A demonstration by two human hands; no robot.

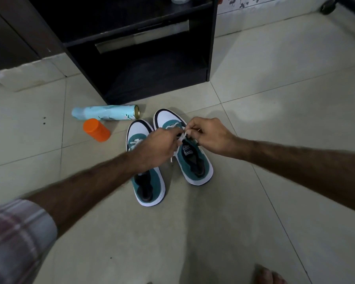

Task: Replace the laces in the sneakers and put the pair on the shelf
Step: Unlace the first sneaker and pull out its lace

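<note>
Two teal-and-white sneakers stand side by side on the tiled floor, toes pointing away from me. The right sneaker [195, 160] carries a white lace [182, 136] across its upper eyelets. My left hand [158, 148] and my right hand [211, 136] meet above its tongue, each pinching the lace. The left sneaker [150, 185] lies partly under my left wrist, with a white lace showing near its toe. A dark shelf unit [135, 58] stands just beyond the shoes.
A pale blue spray can [105, 113] lies on its side left of the shoes, with an orange cap [96, 130] beside it. My bare foot [268, 275] shows at the bottom right. A wheel [328, 6] sits at the top right.
</note>
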